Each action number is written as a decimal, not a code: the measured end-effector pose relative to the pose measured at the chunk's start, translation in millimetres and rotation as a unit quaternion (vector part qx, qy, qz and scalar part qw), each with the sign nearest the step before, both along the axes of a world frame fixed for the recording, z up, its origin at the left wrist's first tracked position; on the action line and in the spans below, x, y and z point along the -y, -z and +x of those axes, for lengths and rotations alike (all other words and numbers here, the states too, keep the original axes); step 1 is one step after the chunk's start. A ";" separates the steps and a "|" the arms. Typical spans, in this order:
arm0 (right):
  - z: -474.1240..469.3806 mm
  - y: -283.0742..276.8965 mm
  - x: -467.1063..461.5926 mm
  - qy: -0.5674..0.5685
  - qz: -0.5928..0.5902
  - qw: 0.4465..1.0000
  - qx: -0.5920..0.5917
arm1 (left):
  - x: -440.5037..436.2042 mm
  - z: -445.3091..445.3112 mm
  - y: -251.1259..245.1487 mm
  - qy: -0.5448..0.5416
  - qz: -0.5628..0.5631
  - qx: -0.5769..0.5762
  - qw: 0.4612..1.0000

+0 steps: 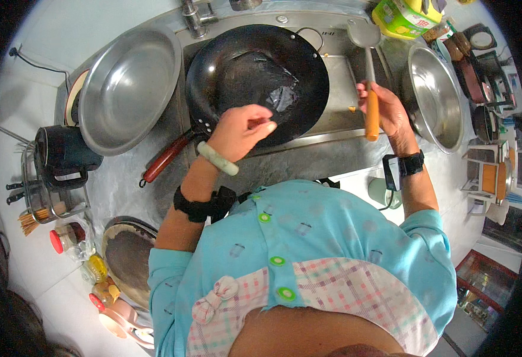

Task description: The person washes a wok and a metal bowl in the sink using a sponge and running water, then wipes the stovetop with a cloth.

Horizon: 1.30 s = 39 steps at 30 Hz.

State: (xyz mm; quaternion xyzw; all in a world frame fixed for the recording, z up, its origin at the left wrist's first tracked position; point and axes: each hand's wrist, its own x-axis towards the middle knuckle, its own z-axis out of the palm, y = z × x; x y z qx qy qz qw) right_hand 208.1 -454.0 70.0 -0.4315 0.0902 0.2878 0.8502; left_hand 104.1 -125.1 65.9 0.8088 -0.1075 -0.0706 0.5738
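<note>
A black wok with a red-brown wooden handle rests over the left part of the steel sink, with a little liquid or a clear film in its bottom. Above the wok's near rim is my left hand, its fingers curled; whether something thin is between them cannot be told. My right hand holds a metal wok spatula by its wooden handle, blade away from me, over the sink's right side. Small yellow scraps lie in the sink.
A large metal basin stands left of the wok, another right of the sink. The faucet and a yellow-green jug are at the back. A black pot, a knife rack and jars line the left.
</note>
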 end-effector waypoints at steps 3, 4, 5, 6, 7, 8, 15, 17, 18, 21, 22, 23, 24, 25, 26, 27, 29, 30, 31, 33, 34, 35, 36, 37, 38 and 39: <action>-20.4 -13.5 -47.6 -0.081 0.013 0.995 0.062 | 18.8 3.9 -18.1 0.058 -0.099 -0.092 0.989; -27.0 -14.3 -64.3 -0.102 0.014 0.993 0.062 | 21.7 3.9 -23.4 0.072 -0.141 -0.130 0.979; -33.1 -13.2 -80.8 -0.135 0.037 0.988 0.070 | 22.7 2.5 -27.7 0.067 -0.145 -0.163 0.974; -39.6 -9.6 -97.4 -0.140 0.026 0.989 0.049 | 22.2 -0.3 -30.1 0.064 -0.157 -0.187 0.968; -44.8 -4.9 -112.7 -0.170 0.064 0.982 0.049 | 20.2 -3.6 -31.2 0.070 -0.192 -0.197 0.959; -47.7 1.3 -128.0 -0.163 0.048 0.985 0.019 | 15.8 -7.8 -30.7 0.054 -0.235 -0.238 0.941; -35.2 54.5 -178.8 -0.349 -0.047 0.936 0.029 | -26.9 -31.7 -0.1 -0.028 -0.287 -0.296 0.911; -12.4 71.5 -177.7 -0.425 -0.148 0.877 0.165 | -38.4 -40.1 7.6 -0.080 -0.253 -0.268 0.926; 2.7 81.3 -181.9 -0.431 -0.266 0.822 0.262 | -45.4 -43.0 10.1 -0.095 -0.231 -0.255 0.934; 38.4 101.2 -175.8 -0.417 -0.547 0.531 0.494 | -56.4 -48.4 17.7 -0.124 -0.258 -0.276 0.917; 40.8 108.7 -178.0 -0.405 -0.629 0.459 0.480 | -58.8 -48.8 20.1 -0.134 -0.264 -0.282 0.913; 38.8 116.7 -181.8 -0.447 -0.631 0.432 0.464 | -60.6 -48.9 22.3 -0.144 -0.270 -0.287 0.908; 33.8 125.0 -187.7 -0.475 -0.631 0.407 0.459 | -61.9 -47.9 24.6 -0.156 -0.274 -0.291 0.903; 31.7 130.9 -192.0 -0.514 -0.644 0.368 0.430 | -62.8 -46.2 27.1 -0.167 -0.277 -0.294 0.899; 25.8 138.3 -197.5 -0.531 -0.623 0.355 0.452 | -63.7 -44.5 29.5 -0.178 -0.281 -0.298 0.895; 26.8 142.9 -199.6 -0.547 -0.593 0.371 0.459 | -64.7 -42.8 31.8 -0.172 -0.294 -0.303 0.890; 30.5 152.4 -201.3 -0.583 -0.499 0.417 0.488 | -66.3 -40.9 35.7 -0.163 -0.310 -0.316 0.882; 39.2 155.1 -201.1 -0.566 -0.522 0.375 0.516 | -66.6 -40.4 37.2 -0.157 -0.307 -0.318 0.883; 46.4 157.5 -199.5 -0.533 -0.590 0.349 0.495 | -66.8 -39.9 38.5 -0.156 -0.297 -0.318 0.887; 56.5 158.9 -195.8 -0.430 -0.653 0.394 0.483 | -67.5 -38.9 39.7 -0.153 -0.298 -0.319 0.886; 58.2 157.1 -193.9 -0.384 -0.662 0.425 0.483 | -67.7 -38.0 39.9 -0.150 -0.310 -0.320 0.883; 58.6 153.3 -193.7 -0.408 -0.599 0.504 0.470 | -67.8 -37.2 39.9 -0.145 -0.321 -0.321 0.879; 56.9 147.0 -194.7 -0.442 -0.542 0.571 0.429 | -68.2 -36.5 39.6 -0.149 -0.334 -0.318 0.875; 55.0 137.5 -197.3 -0.474 -0.492 0.629 0.371 | -68.8 -36.0 39.0 -0.154 -0.347 -0.315 0.870; 54.2 124.4 -200.4 -0.515 -0.444 0.693 0.239 | -69.5 -35.9 38.1 -0.158 -0.360 -0.313 0.864; 51.4 109.2 -202.1 -0.496 -0.401 0.740 0.213 | -70.2 -36.0 37.1 -0.166 -0.361 -0.310 0.864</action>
